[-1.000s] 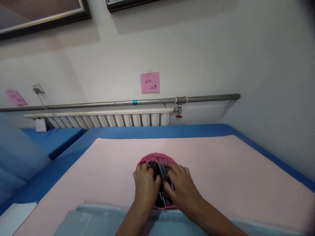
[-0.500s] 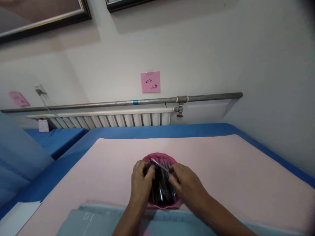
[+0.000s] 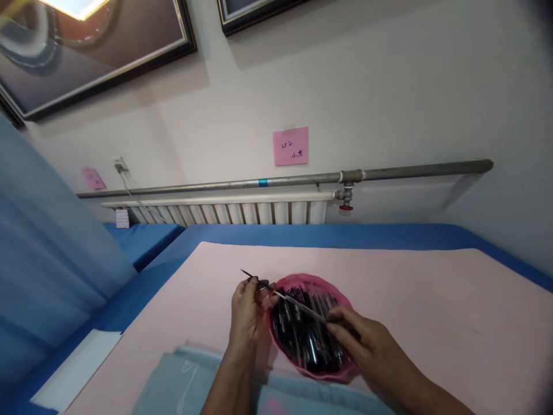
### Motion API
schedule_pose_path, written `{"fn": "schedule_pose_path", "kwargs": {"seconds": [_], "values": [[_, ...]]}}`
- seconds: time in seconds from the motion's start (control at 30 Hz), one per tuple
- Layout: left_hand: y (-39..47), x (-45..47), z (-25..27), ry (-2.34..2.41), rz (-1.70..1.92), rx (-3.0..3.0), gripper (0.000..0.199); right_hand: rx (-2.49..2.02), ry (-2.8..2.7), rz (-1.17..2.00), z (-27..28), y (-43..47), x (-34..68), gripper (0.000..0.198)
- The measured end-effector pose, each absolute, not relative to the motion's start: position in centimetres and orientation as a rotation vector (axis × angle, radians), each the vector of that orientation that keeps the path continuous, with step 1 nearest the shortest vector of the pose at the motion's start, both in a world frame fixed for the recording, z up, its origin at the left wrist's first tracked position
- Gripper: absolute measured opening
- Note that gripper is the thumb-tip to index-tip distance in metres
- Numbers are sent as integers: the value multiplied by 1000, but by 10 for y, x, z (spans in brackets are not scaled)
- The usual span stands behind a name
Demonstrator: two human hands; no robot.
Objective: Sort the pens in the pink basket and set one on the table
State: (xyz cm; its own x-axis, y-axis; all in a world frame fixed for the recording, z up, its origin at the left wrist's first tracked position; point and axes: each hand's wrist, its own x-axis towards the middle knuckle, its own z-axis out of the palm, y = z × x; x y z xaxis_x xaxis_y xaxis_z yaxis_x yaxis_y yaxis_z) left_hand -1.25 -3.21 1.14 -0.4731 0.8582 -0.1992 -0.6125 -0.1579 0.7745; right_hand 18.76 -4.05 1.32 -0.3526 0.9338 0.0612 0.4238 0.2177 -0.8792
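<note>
My left hand (image 3: pixel 250 302) is closed, pinching a thin dark pointed rod (image 3: pixel 247 273) whose tip sticks out to the upper left. My right hand (image 3: pixel 365 337) is closed on the lower right end of a slim clear tube (image 3: pixel 305 309). Rod and tube lie in one slanting line and meet between the hands; whether one sits inside the other I cannot tell. Beneath them stands a round pink basket (image 3: pixel 317 280), filled with many black and clear slender pieces (image 3: pixel 313 346).
A pink sheet (image 3: pixel 410 300) covers the blue-edged bed (image 3: pixel 328 235). Folded light-blue cloth (image 3: pixel 173 380) lies at the near edge. White paper (image 3: pixel 78 369) and a blue curtain (image 3: pixel 56 242) are on the left. A radiator (image 3: pixel 250 213) and pipe (image 3: pixel 415 171) run along the wall.
My hands have moved apart, the right one rightward, and the dark rod now shows in line with the clear tube. The view has shifted, so more of the basket is visible.
</note>
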Motion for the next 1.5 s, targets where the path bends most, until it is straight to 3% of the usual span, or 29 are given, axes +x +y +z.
{"fn": "schedule_pose_path", "kwargs": {"seconds": [0.9,1.5], "values": [[-35,-6,18,1056,1865,429,15,-1282,-2013,898,15,-43,188,19],[-37,2,15,752,1791,239,13,-1253,-1978,881,14,-48,184,21]]}}
